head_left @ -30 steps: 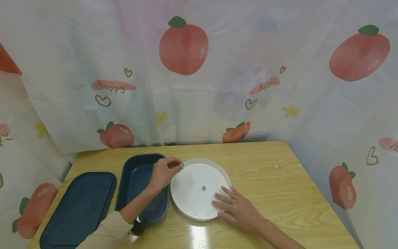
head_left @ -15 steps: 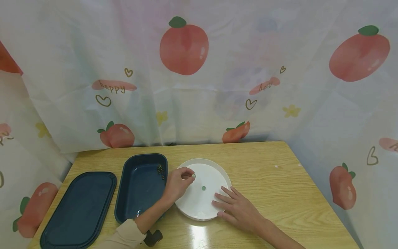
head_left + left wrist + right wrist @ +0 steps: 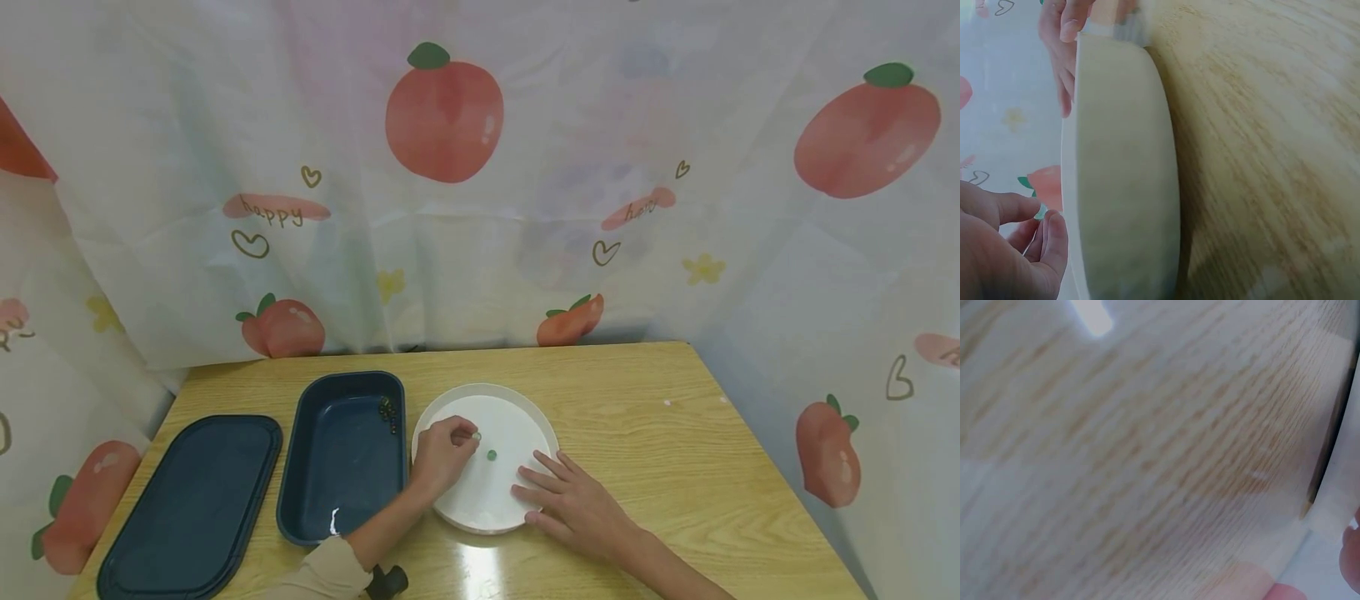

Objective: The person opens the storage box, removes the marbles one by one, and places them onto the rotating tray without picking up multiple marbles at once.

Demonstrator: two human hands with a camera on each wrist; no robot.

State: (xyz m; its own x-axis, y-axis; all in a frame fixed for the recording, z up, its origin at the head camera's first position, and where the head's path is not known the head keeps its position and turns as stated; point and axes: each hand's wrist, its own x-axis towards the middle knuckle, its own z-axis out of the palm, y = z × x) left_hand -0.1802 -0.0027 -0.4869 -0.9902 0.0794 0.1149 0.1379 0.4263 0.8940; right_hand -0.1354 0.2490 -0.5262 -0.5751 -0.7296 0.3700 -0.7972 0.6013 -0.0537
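While your left hand [image 3: 444,458] pinches a small pale bead [image 3: 477,436] over the round white tray [image 3: 487,392], a green bead [image 3: 491,455] lies loose near the tray's middle. Since your right hand [image 3: 581,504] rests with fingers spread at the near right rim, pressing hard there could tilt the tray and roll the green bead, while a loosened pinch could drop the pale one.

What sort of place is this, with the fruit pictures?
Perhaps a little indoor work corner: a wood-grained table before a fruit-printed cloth, with a round white dish and a dark blue tray on it.
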